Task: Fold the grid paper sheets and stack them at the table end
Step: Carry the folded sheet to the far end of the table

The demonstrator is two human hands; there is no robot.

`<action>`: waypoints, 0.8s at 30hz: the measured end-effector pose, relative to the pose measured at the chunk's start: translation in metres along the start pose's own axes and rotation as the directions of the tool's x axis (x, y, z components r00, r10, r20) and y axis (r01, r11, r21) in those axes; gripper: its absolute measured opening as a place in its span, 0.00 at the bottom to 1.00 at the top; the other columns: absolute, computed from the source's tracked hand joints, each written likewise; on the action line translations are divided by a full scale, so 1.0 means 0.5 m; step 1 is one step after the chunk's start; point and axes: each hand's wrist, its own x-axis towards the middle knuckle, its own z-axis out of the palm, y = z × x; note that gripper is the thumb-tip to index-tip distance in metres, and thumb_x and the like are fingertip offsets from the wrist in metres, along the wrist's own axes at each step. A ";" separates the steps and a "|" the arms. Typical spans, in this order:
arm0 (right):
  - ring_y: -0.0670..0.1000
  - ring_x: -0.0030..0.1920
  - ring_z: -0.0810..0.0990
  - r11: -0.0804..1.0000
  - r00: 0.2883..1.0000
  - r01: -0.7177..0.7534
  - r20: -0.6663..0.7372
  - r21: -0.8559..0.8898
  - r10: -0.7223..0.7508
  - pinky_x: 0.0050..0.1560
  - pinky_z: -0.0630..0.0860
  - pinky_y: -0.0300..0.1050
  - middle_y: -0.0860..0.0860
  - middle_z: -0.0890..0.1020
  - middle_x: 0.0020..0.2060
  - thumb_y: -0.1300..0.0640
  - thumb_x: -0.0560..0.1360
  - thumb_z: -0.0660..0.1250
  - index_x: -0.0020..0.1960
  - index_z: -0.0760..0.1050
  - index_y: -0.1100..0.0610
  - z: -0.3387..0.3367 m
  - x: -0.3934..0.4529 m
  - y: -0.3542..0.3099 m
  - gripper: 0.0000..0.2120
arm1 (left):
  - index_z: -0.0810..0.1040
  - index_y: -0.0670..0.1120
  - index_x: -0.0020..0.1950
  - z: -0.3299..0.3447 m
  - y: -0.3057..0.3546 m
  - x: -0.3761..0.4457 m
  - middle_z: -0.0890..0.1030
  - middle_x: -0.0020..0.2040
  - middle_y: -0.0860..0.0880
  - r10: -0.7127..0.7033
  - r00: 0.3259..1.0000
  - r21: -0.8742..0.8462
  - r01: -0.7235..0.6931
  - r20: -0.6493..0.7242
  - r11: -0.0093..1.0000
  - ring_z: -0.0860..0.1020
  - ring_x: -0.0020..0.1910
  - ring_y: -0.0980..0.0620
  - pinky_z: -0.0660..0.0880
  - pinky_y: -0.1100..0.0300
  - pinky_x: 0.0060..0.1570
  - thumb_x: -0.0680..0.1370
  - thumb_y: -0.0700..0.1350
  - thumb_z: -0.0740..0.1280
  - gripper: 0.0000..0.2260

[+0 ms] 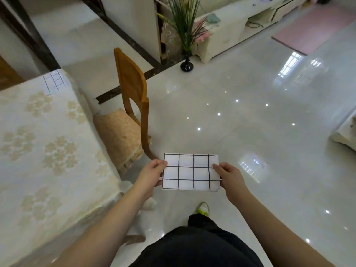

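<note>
Pinching a folded grid paper sheet [190, 171] by its side edges, the left hand [152, 175] and right hand [232, 179] hold it above the floor. Another grid sheet [54, 81] lies at the table's [38, 151] far corner.

Black trousers [196, 247], yellow-green shoe [203, 209]

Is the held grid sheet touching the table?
Apart. The head view shows the grid sheet held by both hands over the floor, with open floor between it and the table.
</note>
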 end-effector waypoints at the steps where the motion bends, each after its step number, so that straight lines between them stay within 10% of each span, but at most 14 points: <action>1: 0.55 0.41 0.80 1.000 1.000 -0.001 0.006 0.002 0.001 0.48 0.79 0.57 0.58 0.81 0.40 0.60 0.78 0.66 0.46 0.78 0.63 -0.003 0.025 -0.016 0.06 | 0.76 0.43 0.47 0.012 0.020 0.013 0.78 0.37 0.47 0.006 1.000 0.005 -0.006 -0.016 1.000 0.75 0.31 0.52 0.72 0.66 0.24 0.81 0.45 0.63 0.07; 24: 0.54 0.40 0.79 0.994 0.980 0.045 0.196 -0.099 -0.025 0.43 0.77 0.51 0.56 0.81 0.40 0.59 0.77 0.67 0.45 0.78 0.59 0.119 0.425 -0.325 0.04 | 0.78 0.45 0.47 0.042 0.280 0.329 0.84 0.44 0.45 0.069 0.974 -0.088 -0.089 -0.216 0.992 0.81 0.42 0.43 0.78 0.46 0.45 0.79 0.49 0.67 0.07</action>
